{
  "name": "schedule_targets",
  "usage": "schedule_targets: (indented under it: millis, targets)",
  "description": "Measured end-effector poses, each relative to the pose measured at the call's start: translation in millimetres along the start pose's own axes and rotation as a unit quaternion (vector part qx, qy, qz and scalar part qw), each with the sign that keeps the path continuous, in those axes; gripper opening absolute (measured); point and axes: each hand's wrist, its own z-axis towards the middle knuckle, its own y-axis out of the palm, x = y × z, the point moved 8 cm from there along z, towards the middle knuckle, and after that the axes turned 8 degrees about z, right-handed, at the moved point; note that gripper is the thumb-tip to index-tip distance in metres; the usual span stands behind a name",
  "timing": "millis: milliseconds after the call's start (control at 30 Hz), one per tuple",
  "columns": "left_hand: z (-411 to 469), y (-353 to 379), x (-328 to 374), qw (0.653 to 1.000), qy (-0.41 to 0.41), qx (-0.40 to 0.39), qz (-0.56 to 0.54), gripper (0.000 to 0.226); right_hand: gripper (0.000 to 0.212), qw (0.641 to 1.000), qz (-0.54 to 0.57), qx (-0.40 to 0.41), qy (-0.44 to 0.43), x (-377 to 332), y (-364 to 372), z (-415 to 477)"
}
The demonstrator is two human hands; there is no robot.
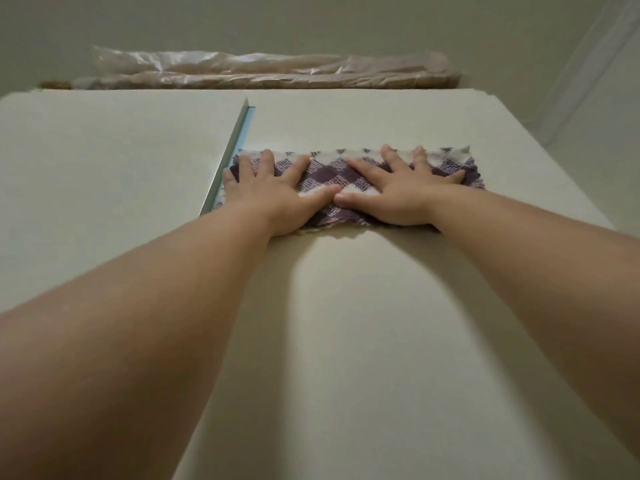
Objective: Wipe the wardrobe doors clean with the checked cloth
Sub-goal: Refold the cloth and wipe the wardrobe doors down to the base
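Observation:
The purple-and-white checked cloth (332, 181) is spread flat high on the right cream wardrobe door (363, 323). My left hand (277, 195) presses its left half with fingers spread, the little finger near the metal strip. My right hand (401, 192) presses the right half, also flat with fingers apart. The two thumbs touch at the cloth's middle. Neither hand grips the cloth; both palms lie on it.
A metal edge strip (228, 157) divides the right door from the left door (104, 185). On top of the wardrobe lie long bundles wrapped in clear plastic (263, 71). The ceiling and a wall corner (588, 64) show above and to the right.

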Motion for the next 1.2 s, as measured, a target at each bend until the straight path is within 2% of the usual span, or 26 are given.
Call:
schedule_targets:
  millis: [167,367,633,967,1200]
  targets:
    - [7.1,-2.0,21.0,1.0,-0.011,0.021,0.011,0.08,0.077,1.0,-0.002,0.028,-0.006,23.0,-7.2,1.7]
    - [-0.7,-5.2,99.3,0.999,0.029,0.022,-0.019,0.082,0.096,0.999,0.009,0.027,0.041,98.8,-20.7,-22.2]
    - [-11.2,-7.1,175.9,0.997,0.069,0.01,-0.03,0.085,0.074,0.994,0.028,0.022,0.107,169.2,-21.6,-61.7]
    - [9.7,-9.8,156.5,0.995,0.087,0.027,-0.041,0.084,0.066,0.988,0.039,0.024,0.147,139.0,-28.6,-43.7]
    - [16.3,-4.0,80.9,0.997,0.056,0.029,-0.033,0.086,0.069,0.995,0.043,0.021,0.082,75.0,-11.6,-22.6]
